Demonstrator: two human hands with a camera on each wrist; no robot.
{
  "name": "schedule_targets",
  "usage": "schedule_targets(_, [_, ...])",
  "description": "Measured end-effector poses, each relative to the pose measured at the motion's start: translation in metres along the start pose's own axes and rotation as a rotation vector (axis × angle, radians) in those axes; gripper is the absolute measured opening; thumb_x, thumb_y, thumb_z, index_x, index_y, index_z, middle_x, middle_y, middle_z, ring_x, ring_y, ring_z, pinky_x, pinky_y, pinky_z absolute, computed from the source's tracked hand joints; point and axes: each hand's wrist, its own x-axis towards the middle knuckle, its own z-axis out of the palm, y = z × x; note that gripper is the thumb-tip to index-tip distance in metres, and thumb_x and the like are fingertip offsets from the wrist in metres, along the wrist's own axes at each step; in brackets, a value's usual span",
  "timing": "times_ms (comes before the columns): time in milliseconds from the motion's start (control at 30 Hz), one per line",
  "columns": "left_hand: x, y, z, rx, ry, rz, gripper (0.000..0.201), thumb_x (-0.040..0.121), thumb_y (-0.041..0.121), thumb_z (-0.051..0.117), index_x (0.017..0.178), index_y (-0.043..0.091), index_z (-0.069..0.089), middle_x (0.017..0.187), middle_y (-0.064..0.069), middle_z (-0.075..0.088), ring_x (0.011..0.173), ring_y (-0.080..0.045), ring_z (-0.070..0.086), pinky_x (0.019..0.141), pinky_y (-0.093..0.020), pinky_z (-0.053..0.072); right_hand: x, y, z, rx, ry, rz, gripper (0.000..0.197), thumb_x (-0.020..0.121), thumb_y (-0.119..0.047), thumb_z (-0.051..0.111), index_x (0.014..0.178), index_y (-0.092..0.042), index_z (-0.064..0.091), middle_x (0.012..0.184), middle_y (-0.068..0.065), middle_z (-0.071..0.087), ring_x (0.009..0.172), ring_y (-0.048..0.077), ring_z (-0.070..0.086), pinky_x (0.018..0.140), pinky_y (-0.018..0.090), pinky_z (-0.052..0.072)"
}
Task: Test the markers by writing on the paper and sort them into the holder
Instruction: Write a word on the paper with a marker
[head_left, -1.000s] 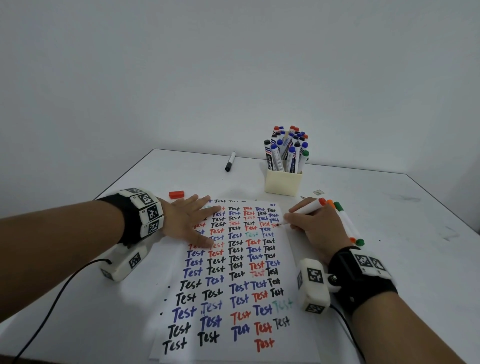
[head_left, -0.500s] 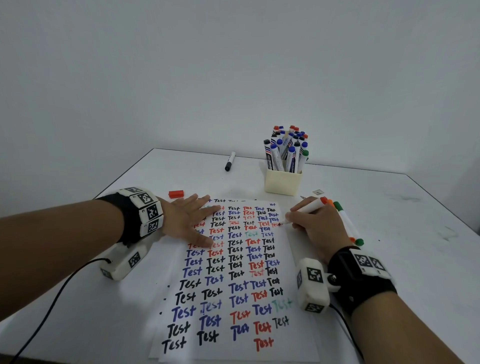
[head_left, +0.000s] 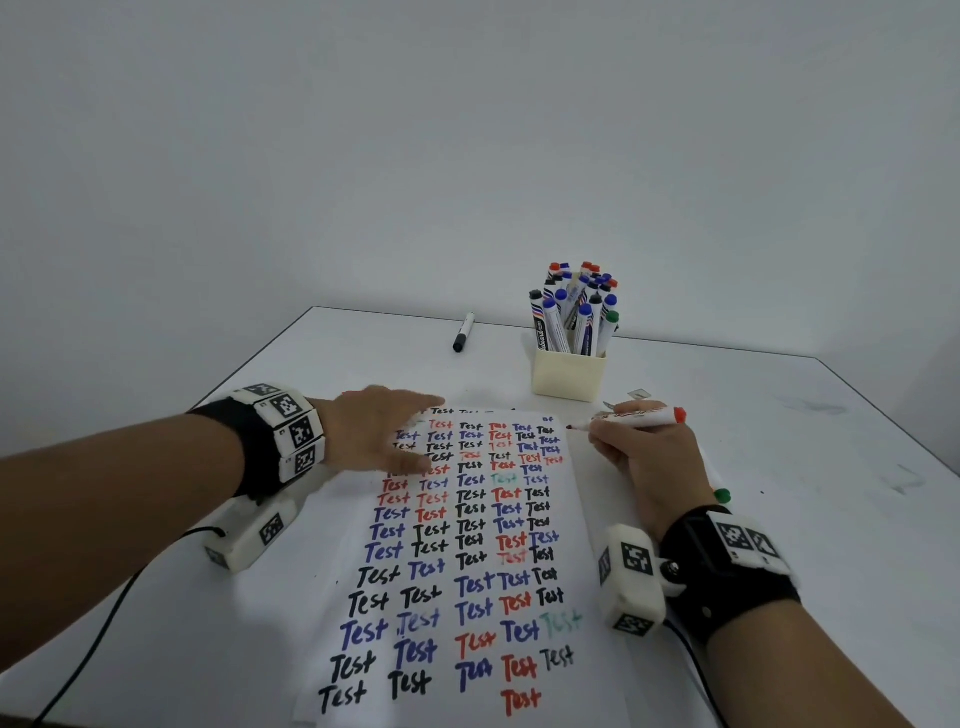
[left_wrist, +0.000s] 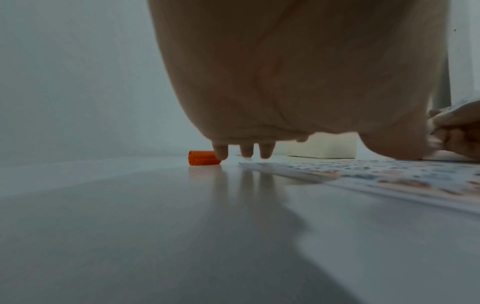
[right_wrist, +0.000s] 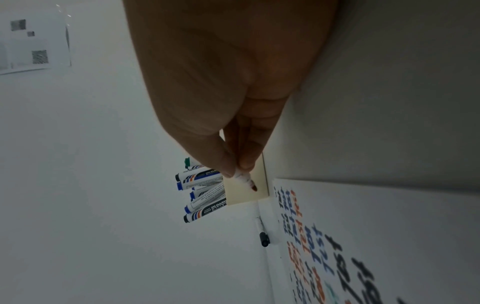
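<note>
The paper (head_left: 467, 545) filled with coloured "Test" words lies in the middle of the white table (head_left: 779, 467). My right hand (head_left: 605, 434) pinches an uncapped red marker (head_left: 644, 415), held nearly level with its tip just off the paper's top right corner. In the right wrist view the red marker (right_wrist: 244, 180) sticks out from the fingertips (right_wrist: 228, 170). My left hand (head_left: 395, 431) reaches with straight fingers past the paper's top left corner. Its fingertips (left_wrist: 244, 152) touch the table beside a red cap (left_wrist: 203, 158). The cream holder (head_left: 569, 376) stands behind the paper, full of markers.
A black capped marker (head_left: 464, 332) lies at the table's far edge. A green-capped marker (head_left: 722, 494) lies partly hidden under my right hand. A small scrap (head_left: 638, 395) sits right of the holder. Cables run off both wrist cameras toward the front edge.
My left hand slid off the paper's left part toward the far left, now covering the red cap in the head view. My right hand lifted the marker tip and levelled the marker.
</note>
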Motion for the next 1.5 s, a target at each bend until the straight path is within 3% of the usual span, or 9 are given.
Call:
schedule_targets(67, [0.001,-0.007,-0.003,0.146,0.110,-0.033,0.095,0.077,0.089,0.033,0.155,0.037,0.018,0.158,0.008,0.031,0.140,-0.023,0.035,0.111,-0.050,0.035,-0.001,-0.004,0.002,0.173,-0.007,0.034,0.007,0.086,0.006,0.070,0.089,-0.001,0.069,0.088,0.016,0.073,0.098,0.034,0.073,0.102,0.052,0.055])
schedule_targets(167, [0.001,-0.015,-0.013,0.290,0.211,-0.180,0.071,0.093,0.068,0.043,0.153,0.035,0.026,0.154,0.006,0.036,0.137,-0.024,0.036,0.110,-0.046,0.035,-0.002,-0.007,0.003,0.332,-0.018,0.078,0.012,0.093,0.009,0.059,0.103,0.004,0.063,0.092,0.021,0.073,0.105,0.042,0.073,0.101,0.047,0.054])
schedule_targets(333, [0.001,-0.033,-0.017,0.170,0.134,-0.437,0.043,0.096,0.042,0.050,0.136,0.027,0.048,0.131,-0.001,0.057,0.115,-0.021,0.056,0.099,-0.039,0.046,-0.006,-0.008,0.005,0.264,-0.019,0.055,0.017,0.093,0.003,0.067,0.110,0.004,0.065,0.103,0.023,0.071,0.101,0.035,0.074,0.090,0.039,0.060])
schedule_targets(433, [0.001,-0.034,-0.022,0.117,0.093,-0.399,0.021,0.097,0.031,0.055,0.114,0.023,0.065,0.116,0.001,0.064,0.102,-0.016,0.058,0.093,-0.031,0.047,-0.007,-0.010,0.006,0.256,-0.024,0.057,0.020,0.091,0.005,0.070,0.109,-0.001,0.064,0.107,0.026,0.071,0.099,0.034,0.075,0.086,0.036,0.062])
schedule_targets(567, [0.000,-0.023,-0.025,0.030,0.183,-0.295,0.015,0.095,0.025,0.060,0.107,0.024,0.069,0.106,0.007,0.066,0.099,-0.013,0.058,0.089,-0.027,0.044,-0.009,-0.014,0.008,0.280,-0.058,0.072,0.021,0.090,0.007,0.070,0.109,0.002,0.062,0.107,0.030,0.072,0.100,0.039,0.075,0.084,0.035,0.063])
schedule_targets(733, [0.005,0.018,-0.032,-0.121,0.255,-0.087,0.015,0.100,0.029,0.056,0.112,0.034,0.064,0.100,0.017,0.063,0.093,-0.006,0.058,0.082,-0.025,0.042,-0.016,-0.020,0.012,0.372,-0.153,0.089,0.013,0.095,0.008,0.060,0.104,-0.001,0.061,0.102,0.030,0.074,0.095,0.039,0.076,0.081,0.033,0.064])
schedule_targets(900, [0.016,0.058,-0.034,-0.122,0.294,0.062,0.020,0.102,0.026,0.054,0.118,0.028,0.065,0.109,0.012,0.065,0.099,-0.007,0.056,0.085,-0.023,0.042,-0.018,-0.023,0.012,0.385,-0.185,0.065,0.010,0.096,0.006,0.058,0.102,-0.002,0.062,0.103,0.030,0.074,0.093,0.038,0.076,0.077,0.032,0.064])
schedule_targets(1067, [0.021,0.079,-0.039,-0.143,0.335,0.110,0.020,0.101,0.026,0.057,0.119,0.026,0.066,0.101,0.017,0.060,0.093,-0.003,0.052,0.075,-0.007,0.034,-0.018,-0.024,0.011,0.404,-0.198,0.043,0.011,0.097,0.006,0.057,0.102,-0.002,0.062,0.104,0.032,0.072,0.091,0.038,0.076,0.076,0.033,0.064])
schedule_targets(1500, [0.018,0.105,-0.043,-0.159,0.320,0.147,0.019,0.099,0.027,0.059,0.117,0.024,0.065,0.098,0.012,0.060,0.088,-0.003,0.049,0.074,-0.011,0.032,-0.021,-0.023,0.015,0.375,-0.212,0.053,0.017,0.085,-0.002,0.068,0.101,-0.001,0.064,0.106,0.031,0.073,0.094,0.038,0.075,0.080,0.034,0.064])
